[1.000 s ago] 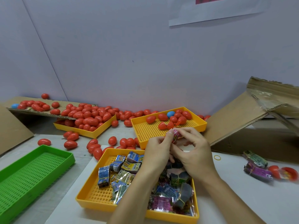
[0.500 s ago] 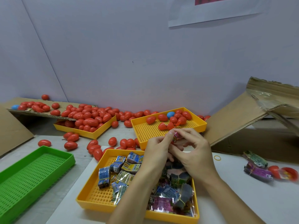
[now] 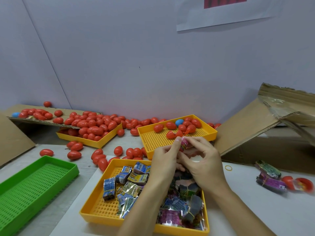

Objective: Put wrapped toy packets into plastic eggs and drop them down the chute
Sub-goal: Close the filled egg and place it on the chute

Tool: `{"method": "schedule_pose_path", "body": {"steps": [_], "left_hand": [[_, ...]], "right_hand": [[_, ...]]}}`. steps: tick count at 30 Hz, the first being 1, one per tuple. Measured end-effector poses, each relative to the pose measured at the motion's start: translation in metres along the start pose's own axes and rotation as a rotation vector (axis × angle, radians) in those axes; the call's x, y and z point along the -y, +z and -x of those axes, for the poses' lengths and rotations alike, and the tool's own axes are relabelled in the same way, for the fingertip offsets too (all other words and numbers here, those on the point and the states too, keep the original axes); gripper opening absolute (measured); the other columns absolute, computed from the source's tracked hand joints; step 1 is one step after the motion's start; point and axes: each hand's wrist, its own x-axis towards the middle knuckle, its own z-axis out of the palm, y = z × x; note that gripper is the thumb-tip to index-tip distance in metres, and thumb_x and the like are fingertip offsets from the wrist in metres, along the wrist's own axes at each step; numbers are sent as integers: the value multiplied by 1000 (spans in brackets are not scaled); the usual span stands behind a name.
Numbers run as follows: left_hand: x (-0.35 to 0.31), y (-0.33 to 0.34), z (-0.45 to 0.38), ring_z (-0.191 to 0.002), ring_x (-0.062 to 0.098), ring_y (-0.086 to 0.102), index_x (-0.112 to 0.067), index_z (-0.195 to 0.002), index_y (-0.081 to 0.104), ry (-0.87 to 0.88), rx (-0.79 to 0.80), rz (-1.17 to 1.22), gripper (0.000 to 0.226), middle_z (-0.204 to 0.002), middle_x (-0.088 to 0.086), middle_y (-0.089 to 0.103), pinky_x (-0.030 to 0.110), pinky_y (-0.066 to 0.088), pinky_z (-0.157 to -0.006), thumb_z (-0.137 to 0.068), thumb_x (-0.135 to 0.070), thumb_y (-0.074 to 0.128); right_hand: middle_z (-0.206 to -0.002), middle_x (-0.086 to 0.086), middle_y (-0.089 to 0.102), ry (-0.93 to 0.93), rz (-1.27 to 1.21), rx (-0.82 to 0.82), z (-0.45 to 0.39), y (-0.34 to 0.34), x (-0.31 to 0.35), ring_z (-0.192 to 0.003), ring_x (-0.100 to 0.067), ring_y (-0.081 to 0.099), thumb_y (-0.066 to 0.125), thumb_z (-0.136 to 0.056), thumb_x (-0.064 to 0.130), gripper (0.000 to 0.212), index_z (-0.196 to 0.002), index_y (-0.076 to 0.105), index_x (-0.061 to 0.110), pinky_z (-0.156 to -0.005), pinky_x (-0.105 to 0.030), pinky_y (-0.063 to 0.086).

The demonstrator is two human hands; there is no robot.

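My left hand [image 3: 164,156] and my right hand [image 3: 203,163] meet above the near yellow tray [image 3: 95,204], which holds several wrapped toy packets [image 3: 122,181]. Between the fingertips of both hands is a small pink packet [image 3: 184,145]; a bit of red shows under it, too hidden to name. The far yellow tray [image 3: 153,142] holds several red eggs [image 3: 170,125] and one blue egg [image 3: 179,122]. A sloping cardboard chute [image 3: 245,132] rises at the right.
A green tray [image 3: 30,183] lies at the near left. Another yellow tray [image 3: 102,142] heaped with red eggs sits at the back left under a cardboard flap [image 3: 42,122]. Loose eggs dot the table. Two packets [image 3: 269,178], an open red egg [image 3: 301,183] and a rubber band [image 3: 228,167] lie right.
Both hands have stayed close together over the near tray, fingers shifting slightly on the pink packet. Nothing else has moved.
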Motion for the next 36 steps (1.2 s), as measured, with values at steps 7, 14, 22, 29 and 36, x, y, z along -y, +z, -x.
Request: {"method": "schedule_pose_path", "body": {"steps": [7, 14, 22, 29, 36], "left_hand": [[3, 0, 0, -54, 17, 62, -11, -83, 72, 55, -44, -134, 35, -62, 1, 69, 38, 52, -60, -98, -39, 58], [4, 2, 2, -60, 8, 65, -23, -97, 70, 160, -119, -226, 20, -73, -4, 68, 24, 51, -54, -92, -42, 66], [9, 3, 3, -64, 11, 58, -20, -83, 72, 426, -174, -590, 17, -64, -7, 64, 18, 39, -54, -95, -31, 66], [7, 5, 6, -59, 20, 55, -15, -73, 67, 447, -171, -587, 27, -59, 1, 60, 41, 44, -55, -95, -31, 65], [5, 6, 8, -68, -2, 64, -21, -108, 70, 484, -220, -581, 25, -68, -17, 64, 10, 47, -55, -84, -26, 78]], "right_hand": [[-110, 13, 65, -37, 98, -11, -1, -2, -3, -100, -4, 65, 83, -77, 20, 42, -117, 71, 19, -81, -17, 54], [-106, 17, 63, -80, 190, -41, -2, -1, -3, -99, -3, 63, 80, -78, 37, 42, -115, 70, 20, -78, -11, 49], [-100, 14, 60, -125, 328, -19, -2, -1, -2, -96, -9, 60, 75, -81, 41, 44, -117, 71, 16, -77, -37, 56], [-94, 11, 59, -124, 373, -36, -1, -1, 3, -91, -13, 60, 66, -82, 53, 50, -111, 72, 13, -73, -39, 56], [-102, 10, 59, -113, 345, 14, -1, -2, 3, -97, -9, 59, 72, -84, 45, 50, -121, 69, 12, -79, -32, 56]]}}
